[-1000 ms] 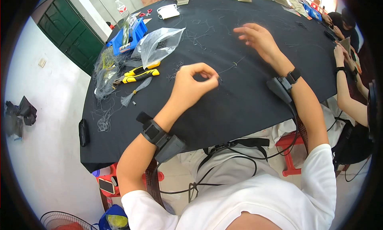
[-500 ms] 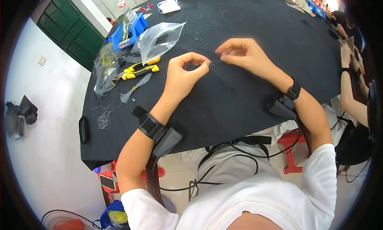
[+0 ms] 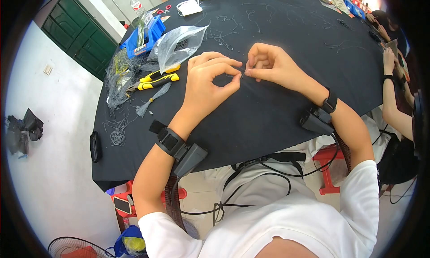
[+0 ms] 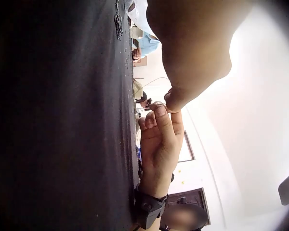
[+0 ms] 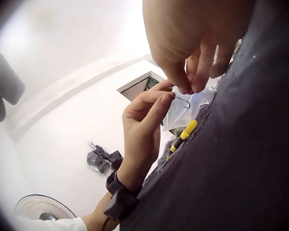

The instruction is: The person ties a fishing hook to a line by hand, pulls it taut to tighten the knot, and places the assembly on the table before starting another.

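Observation:
Over the black tablecloth (image 3: pixel 251 119), my left hand (image 3: pixel 206 81) pinches a small dark hook between thumb and index finger. The hook (image 5: pixel 186 102) stands out from those fingertips in the right wrist view, its curved end free. My right hand (image 3: pixel 277 69) is close beside it, thumb and fingertips pinched on a thin line. Part of this line (image 4: pixel 151 82) arcs beside the fingertips in the left wrist view. Both hands are raised with their fingertips nearly touching; exactly how the line lies around the hook is too small to tell.
Left on the table are yellow-black pliers (image 3: pixel 157 82), a clear plastic bag (image 3: pixel 181 45), a blue bin (image 3: pixel 154 32), tangled grey line (image 3: pixel 118 81) and a tied bundle (image 3: pixel 153 100). Loose threads (image 3: pixel 224 34) lie beyond the hands. Another person's arm (image 3: pixel 395 105) is at the right.
My right hand has come in from the far right to meet my left fingertips. My left hand has shifted slightly up and left, its outer fingers now more extended.

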{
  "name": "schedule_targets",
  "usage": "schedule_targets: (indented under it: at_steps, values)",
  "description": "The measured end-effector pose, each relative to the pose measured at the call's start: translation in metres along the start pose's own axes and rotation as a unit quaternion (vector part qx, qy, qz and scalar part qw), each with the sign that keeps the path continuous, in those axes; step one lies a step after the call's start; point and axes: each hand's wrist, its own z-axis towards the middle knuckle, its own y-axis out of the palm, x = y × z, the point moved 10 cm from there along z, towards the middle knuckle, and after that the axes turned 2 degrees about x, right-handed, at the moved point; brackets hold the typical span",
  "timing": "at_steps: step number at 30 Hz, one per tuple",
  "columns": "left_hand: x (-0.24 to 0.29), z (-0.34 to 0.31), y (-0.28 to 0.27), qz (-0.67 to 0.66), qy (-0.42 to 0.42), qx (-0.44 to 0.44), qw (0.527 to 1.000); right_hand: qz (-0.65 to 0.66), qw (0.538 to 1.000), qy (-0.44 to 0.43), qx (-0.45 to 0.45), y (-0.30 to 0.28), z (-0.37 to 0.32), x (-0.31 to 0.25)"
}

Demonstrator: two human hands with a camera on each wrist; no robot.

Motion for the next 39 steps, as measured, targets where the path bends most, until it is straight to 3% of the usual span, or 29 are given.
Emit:
schedule_targets:
  at_steps: [16, 25, 28, 31, 39]
  values:
    - [-0.003, -0.001, 0.006, -0.035, -0.014, -0.027, 0.999, -0.018, 1.0, 0.007, -0.019, 0.004, -0.002, 0.001]
    - [-0.019, -0.008, 0.012, -0.143, -0.106, -0.017, 0.984, 0.01, 0.999, 0.033, -0.03, 0.009, -0.003, 0.0]
    - [-0.029, -0.013, 0.021, -0.173, -0.176, -0.053, 0.968, 0.008, 0.997, 0.06, -0.05, 0.015, -0.005, 0.006]
    - [-0.043, -0.024, 0.031, -0.256, -0.286, -0.072, 0.921, 0.011, 0.995, 0.077, -0.065, 0.017, -0.005, 0.009]
    - [-0.048, -0.027, 0.036, -0.311, -0.298, -0.055, 0.901, -0.01, 0.996, 0.076, -0.046, 0.012, -0.004, 0.008]
